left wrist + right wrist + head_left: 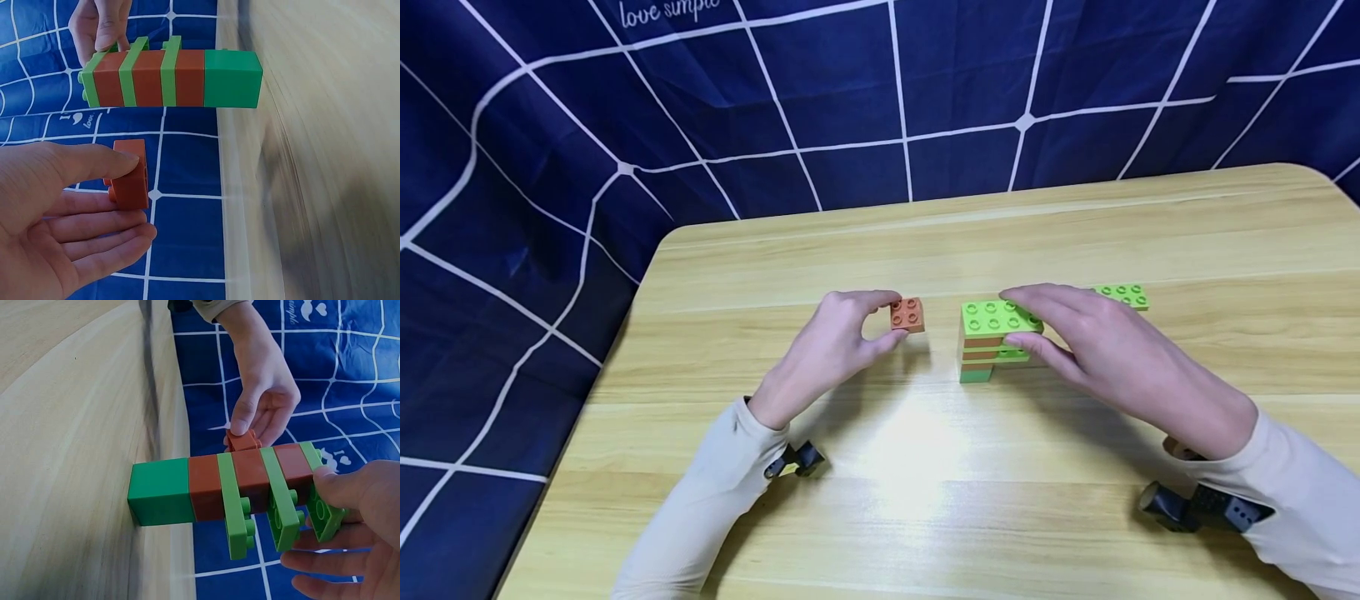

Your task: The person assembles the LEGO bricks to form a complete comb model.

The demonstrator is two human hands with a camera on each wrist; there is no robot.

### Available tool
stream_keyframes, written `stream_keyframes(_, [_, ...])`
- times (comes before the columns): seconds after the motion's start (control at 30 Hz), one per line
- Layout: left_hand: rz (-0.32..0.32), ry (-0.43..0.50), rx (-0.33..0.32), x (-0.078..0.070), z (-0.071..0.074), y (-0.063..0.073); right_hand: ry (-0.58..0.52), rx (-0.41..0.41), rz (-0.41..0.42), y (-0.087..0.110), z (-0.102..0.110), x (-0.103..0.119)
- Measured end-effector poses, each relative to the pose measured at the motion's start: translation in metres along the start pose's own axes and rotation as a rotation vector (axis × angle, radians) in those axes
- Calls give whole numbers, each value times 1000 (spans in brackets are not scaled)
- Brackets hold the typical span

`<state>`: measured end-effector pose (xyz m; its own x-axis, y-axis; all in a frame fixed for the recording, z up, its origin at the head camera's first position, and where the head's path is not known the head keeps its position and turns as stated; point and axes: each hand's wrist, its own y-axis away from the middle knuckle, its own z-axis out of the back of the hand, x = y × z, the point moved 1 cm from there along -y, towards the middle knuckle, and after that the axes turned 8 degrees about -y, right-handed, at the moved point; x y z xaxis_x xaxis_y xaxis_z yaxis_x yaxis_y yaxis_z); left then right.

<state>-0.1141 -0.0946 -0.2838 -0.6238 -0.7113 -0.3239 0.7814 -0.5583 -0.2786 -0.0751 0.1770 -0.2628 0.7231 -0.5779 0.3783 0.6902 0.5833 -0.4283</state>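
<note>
Left of the tower, my left hand (838,337) pinches a small orange-brown building brick (907,315) between thumb and fingers, its four studs facing up. In the left wrist view this brick (131,181) is held above the table. The tower of toy bricks (976,360) stands upright: a green brick (162,494) at the base, then orange-brown bricks alternating with longer lime-green plates that overhang to the right. My right hand (1105,350) holds the topmost lime-green plate (991,317) by its right end, thumb on the near side, fingers on the far side.
Another lime-green studded piece (1127,295) lies on the wooden table (775,275) behind my right hand, partly hidden by it. A dark blue cloth with white lines (842,92) hangs beyond the table's far and left edges.
</note>
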Motion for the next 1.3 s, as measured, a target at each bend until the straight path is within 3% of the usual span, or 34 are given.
stream_keyframes(0.67, [-24, 25, 6, -9, 6, -3, 3, 1, -18, 1, -1, 0])
stream_keyframes(1.0, [-30, 52, -33, -15, 10, -2, -2, -5, -8, 1, -2, 1])
stream_keyframes(1.3, [-86, 96, -81, -23, 15, -3, 4, 3, -20, 0, -2, 2])
